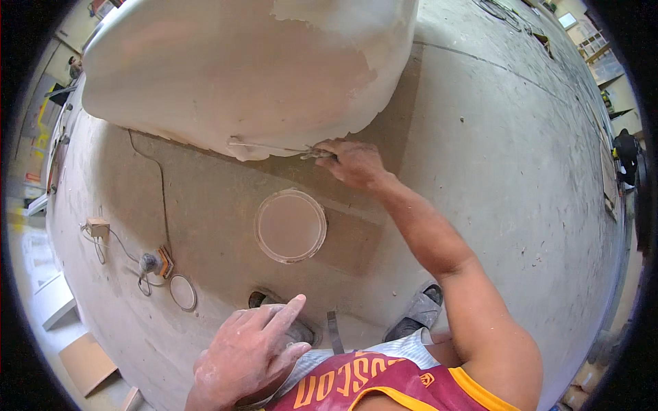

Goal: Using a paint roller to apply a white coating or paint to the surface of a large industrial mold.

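While the fingers (327,152) of the right hand (355,164) are being clamped on a thin putty knife (271,148) at frame centre, its stiff, light blade is judged best held by the handle; the left hand (250,353) is hanging spread, holding nothing, at lower centre.

dusty concrete floor (493,171): brown mat (205,198), round bucket (290,226), lid (183,292), cable (162,185).
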A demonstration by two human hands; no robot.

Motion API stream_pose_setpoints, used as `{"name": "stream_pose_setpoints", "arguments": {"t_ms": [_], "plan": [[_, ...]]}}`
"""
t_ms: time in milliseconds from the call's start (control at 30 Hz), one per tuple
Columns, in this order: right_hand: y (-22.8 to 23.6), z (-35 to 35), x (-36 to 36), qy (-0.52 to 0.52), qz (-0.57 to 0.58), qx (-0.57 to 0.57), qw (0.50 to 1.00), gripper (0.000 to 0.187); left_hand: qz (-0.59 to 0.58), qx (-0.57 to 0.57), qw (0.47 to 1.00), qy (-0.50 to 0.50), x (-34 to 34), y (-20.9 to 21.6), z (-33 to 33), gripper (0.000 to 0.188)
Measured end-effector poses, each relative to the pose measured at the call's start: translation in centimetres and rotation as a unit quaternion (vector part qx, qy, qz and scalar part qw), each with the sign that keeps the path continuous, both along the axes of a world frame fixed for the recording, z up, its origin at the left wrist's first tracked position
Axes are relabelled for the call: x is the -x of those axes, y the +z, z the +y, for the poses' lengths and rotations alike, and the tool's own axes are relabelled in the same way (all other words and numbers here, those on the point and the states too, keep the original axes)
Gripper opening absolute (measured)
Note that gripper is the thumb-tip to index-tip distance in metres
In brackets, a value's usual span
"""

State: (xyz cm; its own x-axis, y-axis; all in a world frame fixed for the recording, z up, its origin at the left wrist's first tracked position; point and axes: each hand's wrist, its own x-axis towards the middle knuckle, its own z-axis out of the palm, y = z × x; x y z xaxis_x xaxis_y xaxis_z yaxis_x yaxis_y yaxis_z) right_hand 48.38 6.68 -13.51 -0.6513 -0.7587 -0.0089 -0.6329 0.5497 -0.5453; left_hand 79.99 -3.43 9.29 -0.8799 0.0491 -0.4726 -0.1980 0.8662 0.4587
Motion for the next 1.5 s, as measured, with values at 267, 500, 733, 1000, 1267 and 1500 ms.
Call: {"name": "stream_pose_setpoints", "arguments": {"t_ms": [267,500,733,1000,1267,1500], "plan": [[0.9,21.4,9.7,-0.119,-0.090,0.027,0.988,0.037,-0.037,-0.005,0.999,0.031,-2.2,-0.4,-1.9,0.067],[-3.3,19.1,8.2,-0.073,-0.015,-0.042,0.996,0.039,-0.069,-0.028,0.995,0.072,-1.6,0.0,-1.8,0.069],[-5.0,-3.4,-1.6,-0.025,0.009,-0.068,0.997,0.047,-0.056,-0.019,0.998,0.032,-1.5,0.3,-1.1,0.068],[-4.3,10.9,6.6,-0.024,-0.041,-0.116,0.992,0.049,-0.031,-0.008,0.998,0.046,-1.6,0.6,-1.3,0.070],[0.2,27.0,8.5,-0.193,-0.015,-0.119,0.974,0.036,-0.040,-0.017,0.999,0.025,-1.9,-0.2,-2.3,0.068],[11.5,17.6,1.2,-0.006,-0.110,-0.150,0.983,0.028,0.011,-0.055,0.998,-0.035,0.1,-1.3,-1.7,0.062]]}}
